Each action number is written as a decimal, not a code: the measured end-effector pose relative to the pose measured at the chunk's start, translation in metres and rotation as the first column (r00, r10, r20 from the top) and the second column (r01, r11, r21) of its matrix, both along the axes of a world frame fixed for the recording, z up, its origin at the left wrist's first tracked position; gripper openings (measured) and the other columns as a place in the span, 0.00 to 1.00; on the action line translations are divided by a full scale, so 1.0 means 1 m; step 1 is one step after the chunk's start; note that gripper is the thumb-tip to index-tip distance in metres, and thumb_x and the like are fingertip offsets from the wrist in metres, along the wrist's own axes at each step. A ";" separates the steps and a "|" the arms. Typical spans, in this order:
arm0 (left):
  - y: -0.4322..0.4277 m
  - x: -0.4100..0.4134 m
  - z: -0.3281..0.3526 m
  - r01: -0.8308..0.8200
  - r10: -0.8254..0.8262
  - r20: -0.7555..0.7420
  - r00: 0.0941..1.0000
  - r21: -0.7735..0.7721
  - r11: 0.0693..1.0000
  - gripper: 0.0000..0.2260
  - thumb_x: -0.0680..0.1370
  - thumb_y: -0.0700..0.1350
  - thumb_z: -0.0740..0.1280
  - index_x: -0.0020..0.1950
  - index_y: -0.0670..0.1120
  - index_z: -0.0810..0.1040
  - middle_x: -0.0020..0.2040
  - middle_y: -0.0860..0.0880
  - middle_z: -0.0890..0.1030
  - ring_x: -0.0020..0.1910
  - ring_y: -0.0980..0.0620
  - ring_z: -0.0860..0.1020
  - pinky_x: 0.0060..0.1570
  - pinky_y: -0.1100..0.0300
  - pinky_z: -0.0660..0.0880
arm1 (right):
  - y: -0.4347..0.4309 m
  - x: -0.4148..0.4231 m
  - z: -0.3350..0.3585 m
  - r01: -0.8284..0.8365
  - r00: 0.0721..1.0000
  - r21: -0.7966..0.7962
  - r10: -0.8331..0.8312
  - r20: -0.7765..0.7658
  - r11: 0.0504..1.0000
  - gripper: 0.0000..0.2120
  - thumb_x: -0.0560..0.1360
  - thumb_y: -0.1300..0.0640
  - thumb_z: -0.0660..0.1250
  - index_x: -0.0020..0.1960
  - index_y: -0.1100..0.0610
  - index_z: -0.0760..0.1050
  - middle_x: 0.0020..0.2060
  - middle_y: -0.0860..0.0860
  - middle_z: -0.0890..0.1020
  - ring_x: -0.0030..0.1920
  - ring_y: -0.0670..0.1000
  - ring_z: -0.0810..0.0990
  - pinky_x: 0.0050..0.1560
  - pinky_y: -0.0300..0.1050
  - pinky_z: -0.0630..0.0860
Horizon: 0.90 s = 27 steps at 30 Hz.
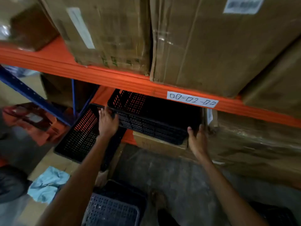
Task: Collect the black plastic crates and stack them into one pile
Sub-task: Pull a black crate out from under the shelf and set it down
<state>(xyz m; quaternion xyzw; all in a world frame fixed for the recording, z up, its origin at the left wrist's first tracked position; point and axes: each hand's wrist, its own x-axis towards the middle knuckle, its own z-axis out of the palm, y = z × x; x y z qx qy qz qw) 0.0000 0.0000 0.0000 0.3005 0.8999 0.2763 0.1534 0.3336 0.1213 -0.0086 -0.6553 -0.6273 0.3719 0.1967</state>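
A black perforated crate (151,116) sits on the lower shelf under the orange beam, resting on a cardboard box. My left hand (107,119) grips its left front corner. My right hand (197,139) is at its right front corner with fingers spread, touching or nearly touching the rim. A second black crate (79,136) leans tilted at the left, just beside my left hand. A third black crate (114,207) lies on the floor near my feet.
Large cardboard boxes (211,46) fill the upper shelf above the orange beam (114,77). A wrapped carton (254,144) stands right of the crate. A blue rack upright (29,93), red items (32,121) and a light blue cloth (47,183) lie at the left.
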 end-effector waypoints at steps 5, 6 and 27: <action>0.061 -0.058 -0.029 -0.096 0.100 0.053 0.994 -0.075 0.993 0.36 0.79 0.51 0.62 0.77 0.35 0.49 0.78 0.35 0.53 0.78 0.38 0.48 0.78 0.49 0.48 | 0.050 -0.018 -0.037 0.158 0.988 -0.167 -0.155 0.029 0.973 0.35 0.80 0.43 0.58 0.80 0.59 0.51 0.76 0.60 0.62 0.76 0.60 0.63 0.72 0.50 0.62; 0.068 -0.062 -0.035 -0.083 0.089 0.066 0.994 -0.089 0.993 0.36 0.78 0.50 0.62 0.77 0.34 0.49 0.78 0.35 0.53 0.78 0.38 0.49 0.77 0.49 0.49 | 0.055 -0.021 -0.044 0.175 0.985 -0.189 -0.174 0.022 0.966 0.35 0.80 0.43 0.58 0.80 0.58 0.52 0.77 0.59 0.62 0.76 0.60 0.63 0.72 0.51 0.63; -0.035 -0.012 -0.060 -0.149 0.140 -0.056 0.988 -0.195 0.970 0.27 0.68 0.48 0.71 0.63 0.39 0.70 0.58 0.35 0.78 0.57 0.34 0.77 0.53 0.43 0.77 | 0.047 0.032 -0.082 0.057 0.993 -0.151 -0.041 0.110 0.987 0.28 0.73 0.45 0.67 0.68 0.60 0.72 0.63 0.60 0.79 0.64 0.61 0.78 0.64 0.54 0.74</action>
